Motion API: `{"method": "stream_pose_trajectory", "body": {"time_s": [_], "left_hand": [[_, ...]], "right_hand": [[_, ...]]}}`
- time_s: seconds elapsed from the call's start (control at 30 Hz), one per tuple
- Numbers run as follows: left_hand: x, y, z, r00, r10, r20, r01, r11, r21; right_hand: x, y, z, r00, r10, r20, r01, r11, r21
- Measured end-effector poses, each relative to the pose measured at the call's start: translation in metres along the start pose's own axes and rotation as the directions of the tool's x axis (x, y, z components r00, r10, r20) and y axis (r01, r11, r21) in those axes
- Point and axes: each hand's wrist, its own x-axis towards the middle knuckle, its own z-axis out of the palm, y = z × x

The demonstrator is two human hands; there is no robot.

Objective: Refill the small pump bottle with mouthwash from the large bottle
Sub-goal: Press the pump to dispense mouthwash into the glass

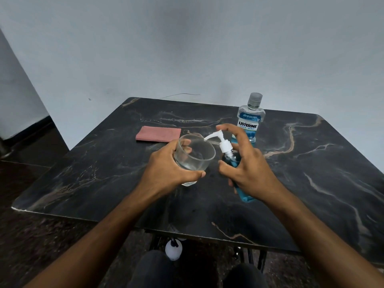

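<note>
Nozzle alignment is what the coming move turns on: the spout of the small pump bottle [234, 163] points left and reaches just over the rim of the glass tumbler [194, 156], so anything pumped should fall inside. The right hand [247, 167] wraps the blue-filled bottle, thumb and lower fingers curled round its body, while the forefinger arches over the white pump head. The bottle leans, its long axis running from the base near the person up and away to the pump. The left hand [168, 169] grips the tumbler from its left side, fingers round the far wall and thumb across the near wall, holding it tilted toward the nozzle; it looks empty or nearly so.

Behind the right hand, the large Listerine bottle [250, 119] stands upright and capped on the dark marbled bench [311, 173], so the small bottle already appears refilled. A folded pink cloth [158, 134] lies beyond the tumbler, out of the way.
</note>
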Motion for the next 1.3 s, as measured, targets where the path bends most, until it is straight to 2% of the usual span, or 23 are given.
{"method": "stream_pose_trajectory", "body": {"time_s": [0.4,1.3], "left_hand": [[0.0008,0.0015,0.0,1.0,-0.005,-0.003,0.005,1.0,0.023],[0.0015,-0.0002,0.0031,1.0,-0.028,0.006,0.029,0.999,-0.037]], "right_hand": [[0.001,-0.0038,0.001,1.0,0.004,0.004,-0.004,0.999,-0.034],[0.0025,-0.0006,0.0023,1.0,-0.021,0.011,0.021,0.999,-0.045]]}}
